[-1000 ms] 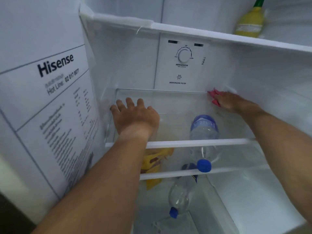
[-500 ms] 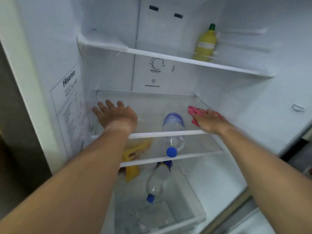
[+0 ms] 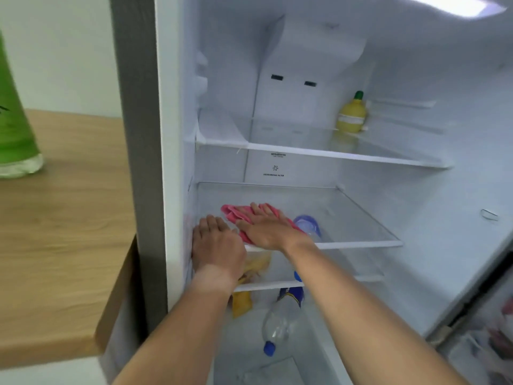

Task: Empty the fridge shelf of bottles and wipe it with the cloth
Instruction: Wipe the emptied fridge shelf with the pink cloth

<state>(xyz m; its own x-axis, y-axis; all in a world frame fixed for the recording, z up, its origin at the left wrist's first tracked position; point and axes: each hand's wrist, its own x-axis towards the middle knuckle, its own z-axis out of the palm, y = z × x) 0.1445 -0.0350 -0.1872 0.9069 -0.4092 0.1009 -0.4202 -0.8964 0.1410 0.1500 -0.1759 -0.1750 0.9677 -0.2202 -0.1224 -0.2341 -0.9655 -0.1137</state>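
Note:
The middle glass shelf point(image 3: 349, 215) of the open fridge has no bottles on it. My right hand point(image 3: 268, 232) presses flat on a pink cloth point(image 3: 236, 213) at the shelf's front left. Just left of it, my left hand point(image 3: 216, 245) lies palm down on the shelf's front left corner, holding nothing. Through the glass I see a clear water bottle with a blue label point(image 3: 309, 226) lying on the level below. A second clear bottle with a blue cap point(image 3: 277, 323) lies lower still.
A yellow bottle with a green cap point(image 3: 352, 116) stands on the upper shelf. A yellow packet point(image 3: 241, 302) sits under the wiped shelf. A wooden counter point(image 3: 55, 232) with a green object point(image 3: 14, 134) is left of the fridge. The door shelves point(image 3: 488, 343) are at lower right.
My right hand has slid the pink cloth from the shelf's back right across to its front left. My left hand moved to the front left corner. The view has pulled back.

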